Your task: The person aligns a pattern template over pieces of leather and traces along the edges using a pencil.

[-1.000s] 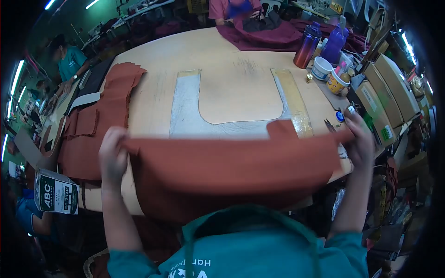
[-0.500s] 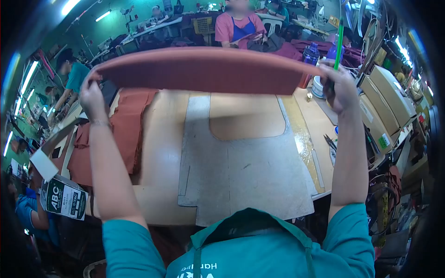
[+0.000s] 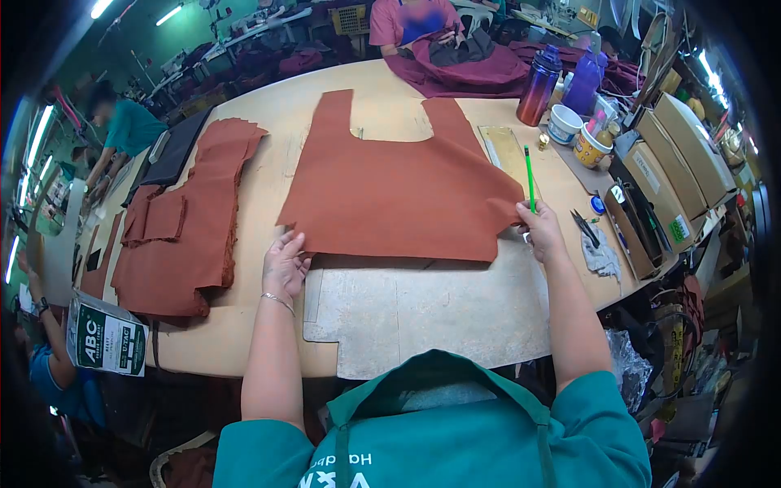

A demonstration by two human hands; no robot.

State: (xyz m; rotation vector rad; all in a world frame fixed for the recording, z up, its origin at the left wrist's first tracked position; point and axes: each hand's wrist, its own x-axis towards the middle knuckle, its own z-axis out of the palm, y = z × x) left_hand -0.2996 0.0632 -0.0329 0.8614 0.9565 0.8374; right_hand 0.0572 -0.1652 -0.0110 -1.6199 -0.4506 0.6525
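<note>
Most of the space before the body is being taken up by a pale, smooth desk (image 3: 277,98), its far edge curving. At its centre a rust-red cloth (image 3: 399,187) is being held out straight ahead of the person, between and beyond both hands. Its long axis is running roughly side to side; two straps are pointing away, a broad notch being framed by them. Surface matte, thin and soft-looking, edges cleanly cut. Beneath, a grey board (image 3: 439,313) is being partly covered: stiff-looking, scuffed, stepped at its near-left corner. To the left, well apart, a stack of similar cloth (image 3: 203,187) is lying, one side frayed.

Neither hand is nearer; both are being placed at the cloth's border. By the left hand (image 3: 286,259) the near-left corner is being met, fingers half spread; gripped or merely touched, cannot be told. By the right hand (image 3: 541,228) the right edge is being pinched, creases being formed there. Between its fingers a slim green pencil (image 3: 530,175) is being held upright.
</note>
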